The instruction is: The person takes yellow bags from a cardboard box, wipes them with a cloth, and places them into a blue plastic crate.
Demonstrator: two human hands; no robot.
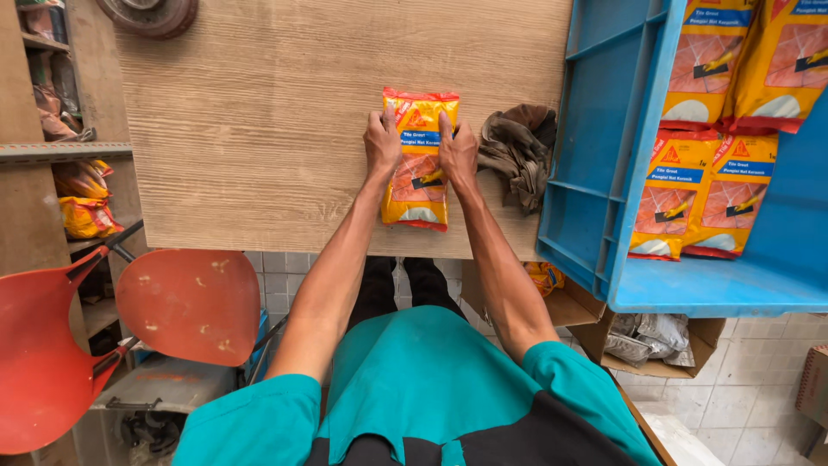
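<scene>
A yellow and red pouch [418, 194] with a blue label band lies flat on the wooden table [259, 121], near its front edge. My left hand [381, 142] rests on the pouch's left side with fingers pointing away from me. On the pouch's right side lies my right hand [458, 148], pressed down the same way. Both hands lie flat on the pouch, thumbs toward its middle.
A crumpled brown rag [520, 148] lies just right of the pouch. A blue plastic crate [604, 155] at the right holds several matching pouches [703, 194]. A red chair [185, 302] stands lower left, shelves [60, 151] with pouches at far left, cardboard boxes [655, 341] under the crate.
</scene>
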